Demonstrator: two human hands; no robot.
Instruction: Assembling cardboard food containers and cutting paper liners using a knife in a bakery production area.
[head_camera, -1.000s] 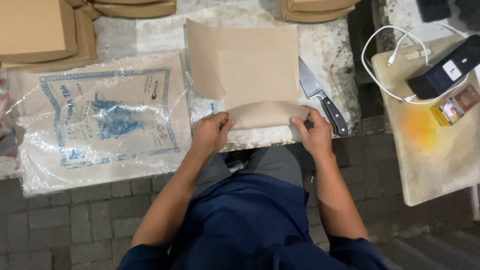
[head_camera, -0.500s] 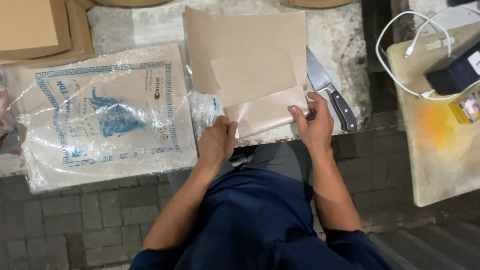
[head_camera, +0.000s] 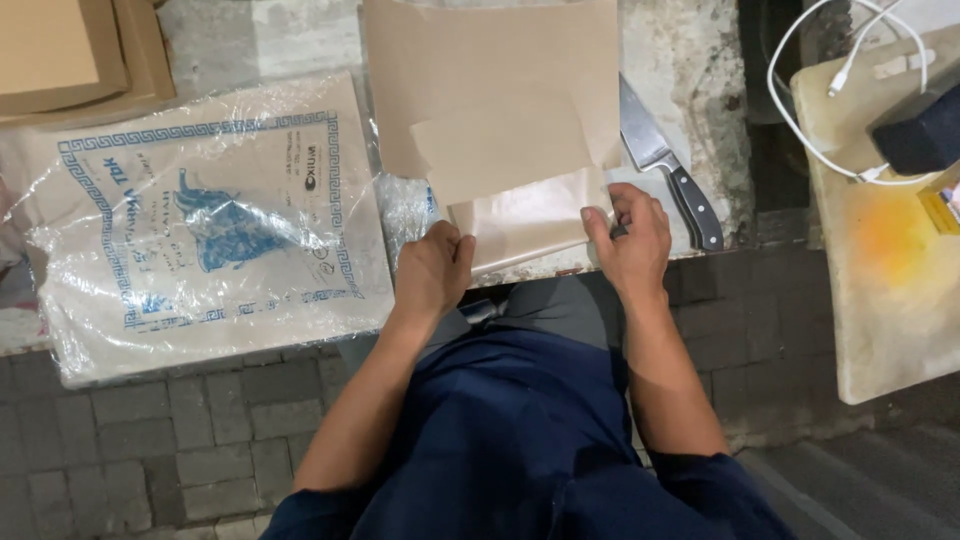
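A brown paper sheet (head_camera: 490, 90) lies on the stone counter (head_camera: 690, 110) in front of me, its near edge folded up into a flap (head_camera: 525, 215). My left hand (head_camera: 432, 272) pinches the flap's lower left corner. My right hand (head_camera: 632, 240) presses on the flap's right end, fingers curled over the paper edge. Both hands sit at the counter's front edge.
A kitchen knife (head_camera: 665, 165) with a black handle lies just right of the paper, close to my right hand. A clear plastic pack of printed paper (head_camera: 200, 225) lies to the left. Cardboard boxes (head_camera: 70, 50) are at top left. A board (head_camera: 880, 260) with a white cable (head_camera: 810, 120) stands right.
The folded flap has been brought further up over the sheet. Both hands moved slightly up with it, and the view shifted closer.
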